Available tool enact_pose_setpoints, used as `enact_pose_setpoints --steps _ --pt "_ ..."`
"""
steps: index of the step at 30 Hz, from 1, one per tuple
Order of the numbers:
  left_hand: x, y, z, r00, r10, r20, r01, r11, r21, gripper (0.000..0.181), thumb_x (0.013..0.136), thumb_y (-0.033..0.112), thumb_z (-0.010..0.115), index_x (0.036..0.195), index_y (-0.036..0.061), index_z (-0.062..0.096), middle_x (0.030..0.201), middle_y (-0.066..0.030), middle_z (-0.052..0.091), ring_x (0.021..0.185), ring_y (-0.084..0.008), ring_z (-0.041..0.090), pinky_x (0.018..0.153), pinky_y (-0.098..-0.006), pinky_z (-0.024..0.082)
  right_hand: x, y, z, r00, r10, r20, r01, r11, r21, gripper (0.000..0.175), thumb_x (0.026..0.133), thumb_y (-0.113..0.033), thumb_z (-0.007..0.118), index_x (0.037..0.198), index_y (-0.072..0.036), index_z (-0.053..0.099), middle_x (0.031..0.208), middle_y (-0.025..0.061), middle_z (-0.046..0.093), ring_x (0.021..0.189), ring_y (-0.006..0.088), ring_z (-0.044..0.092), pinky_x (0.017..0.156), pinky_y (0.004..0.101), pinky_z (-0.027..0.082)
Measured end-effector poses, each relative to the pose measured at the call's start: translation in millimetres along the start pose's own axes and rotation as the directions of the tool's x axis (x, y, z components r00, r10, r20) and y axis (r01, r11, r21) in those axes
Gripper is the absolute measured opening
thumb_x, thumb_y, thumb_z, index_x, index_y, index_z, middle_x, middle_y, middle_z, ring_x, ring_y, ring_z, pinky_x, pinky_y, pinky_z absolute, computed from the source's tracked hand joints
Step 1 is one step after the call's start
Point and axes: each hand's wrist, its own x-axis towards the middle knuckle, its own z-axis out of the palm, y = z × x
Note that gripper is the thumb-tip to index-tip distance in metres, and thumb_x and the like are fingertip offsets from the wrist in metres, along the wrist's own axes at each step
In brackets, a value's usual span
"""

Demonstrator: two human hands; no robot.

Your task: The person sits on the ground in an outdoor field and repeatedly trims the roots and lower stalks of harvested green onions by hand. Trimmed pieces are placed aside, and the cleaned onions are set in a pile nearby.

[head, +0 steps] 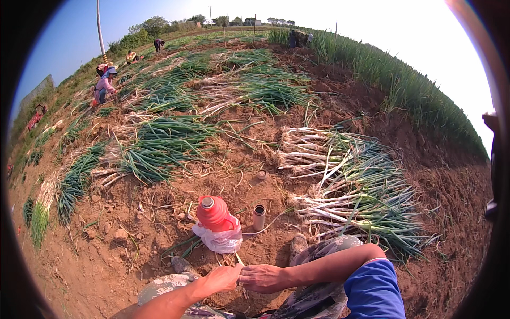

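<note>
My left hand [223, 278] and my right hand [263, 278] meet at the fingers, low in the view between my camouflage-clad knees. Whether they grip anything small is hidden by the fingers. Just beyond them stands a red vacuum flask [214, 214] with a metal top, its base wrapped in a white plastic bag [221, 239]. To its right an open metal bottle [259, 218] stands upright on the soil. A round cap [261, 174] lies farther out. Harvested green onions [346, 179] lie in a long pile at the right, white stems towards the middle.
More green onion bundles [167, 145] lie in rows at the left and ahead. Uncut green onions [414, 87] stand along the right. A person in pink [105, 85] crouches at far left, and several others bend over the field beyond. A pole [101, 30] rises at upper left.
</note>
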Motion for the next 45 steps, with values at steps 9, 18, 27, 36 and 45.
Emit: enact_pose_setpoints --steps 9,18,27,36,45 --pt "0.3 -3.3 2.7 0.999 0.028 -0.021 -0.028 1.0 -0.014 0.032 0.083 0.003 0.057 0.11 -0.0055 0.042 0.074 -0.0346 0.063 0.072 -0.057 0.064 0.061 -0.0642 0.047 0.0 1.5 5.1 1.0 -0.014 -0.027 0.014 1.0 -0.009 0.028 0.093 -0.018 0.058 0.113 -0.002 0.069 0.141 0.017 0.058 0.14 0.0331 0.052 0.123 0.0464 0.039" --pt "0.1 -2.9 2.9 0.999 0.033 -0.035 -0.032 0.999 0.005 0.034 0.082 0.004 0.059 0.111 -0.0054 0.043 0.072 -0.0322 0.063 0.07 -0.0554 0.064 0.06 -0.0635 0.048 -0.8 1.9 4.8 0.999 -0.015 -0.034 0.014 1.0 -0.012 0.025 0.092 -0.018 0.058 0.108 -0.002 0.068 0.141 0.0174 0.058 0.14 0.0335 0.053 0.122 0.0461 0.04" --pt "1.1 -1.9 1.4 0.999 -0.027 0.017 0.027 0.999 0.017 0.037 0.086 0.008 0.059 0.118 -0.0045 0.045 0.079 -0.033 0.067 0.076 -0.0549 0.067 0.065 -0.0627 0.051 1.3 1.7 6.9 0.973 -0.055 -0.223 0.039 0.996 -0.077 0.014 0.09 -0.018 0.06 0.09 -0.007 0.068 0.128 0.0116 0.061 0.127 0.0282 0.058 0.115 0.042 0.044" --pt "-0.8 -3.9 3.5 0.999 0.024 -0.027 -0.023 1.0 0.009 0.033 0.085 0.004 0.058 0.114 -0.0034 0.044 0.073 -0.0315 0.064 0.071 -0.0548 0.065 0.06 -0.0628 0.049 0.0 1.4 5.4 1.0 -0.005 -0.011 0.005 1.0 -0.008 0.025 0.093 -0.019 0.058 0.108 -0.002 0.069 0.144 0.0183 0.057 0.142 0.034 0.051 0.122 0.0463 0.04" --pt "-1.0 -7.0 6.7 0.999 0.03 -0.022 -0.03 1.0 0.005 0.036 0.084 0.003 0.058 0.116 -0.0034 0.043 0.071 -0.0308 0.063 0.069 -0.0544 0.064 0.059 -0.0626 0.048 0.5 2.3 7.8 0.998 -0.023 -0.057 0.022 1.0 -0.017 0.025 0.092 -0.018 0.059 0.108 -0.002 0.069 0.142 0.017 0.058 0.141 0.0339 0.052 0.123 0.0465 0.04"
